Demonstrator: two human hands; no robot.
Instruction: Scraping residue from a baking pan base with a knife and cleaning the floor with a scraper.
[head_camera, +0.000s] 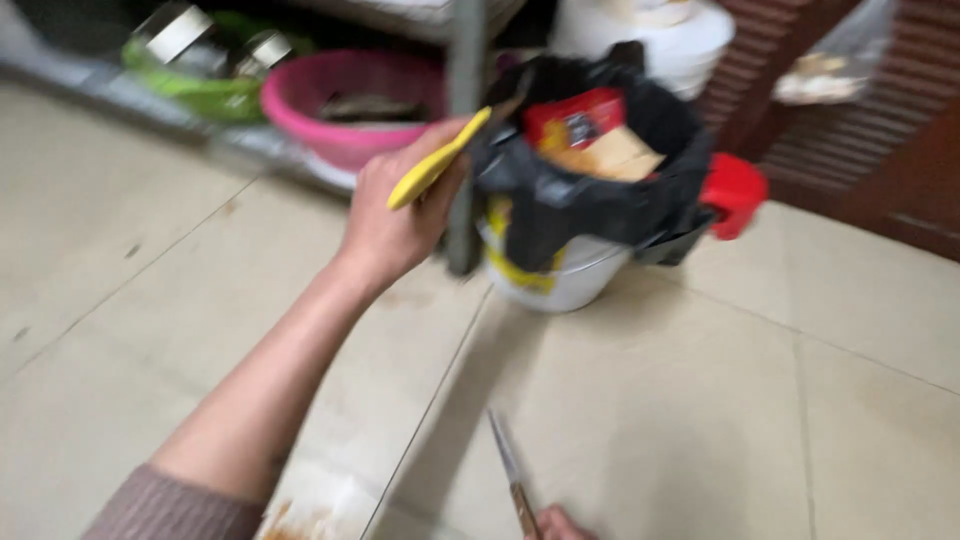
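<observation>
My left hand (395, 225) is stretched out far in front of me. My fingers are curled tight around a yellow tool (438, 160). The picture is blurry, so I cannot tell just what kind of tool it is. It is long and thin. One end sticks out below my fingers, toward me and to the left. The other end points up and to the right, away from my hand.

That far end points right at the bucket (570, 275). The bucket is white and has a black bag (600, 205) in it. It stands just to the right of my left hand, very near. The tip of the tool reaches the edge of the bag. A red packet (578, 118) and some brown card sit on top inside the bag. A grey pole (463, 130) stands between my hand and the bucket.

My right hand (560, 523) is low and close to me, well apart from the bucket. I see only a bit of it. It grips a knife (512, 470), and the blade points away from me, up toward the bucket.

So my left hand is much nearer to the bucket. Behind my left hand is a pink bowl (340, 100).
</observation>
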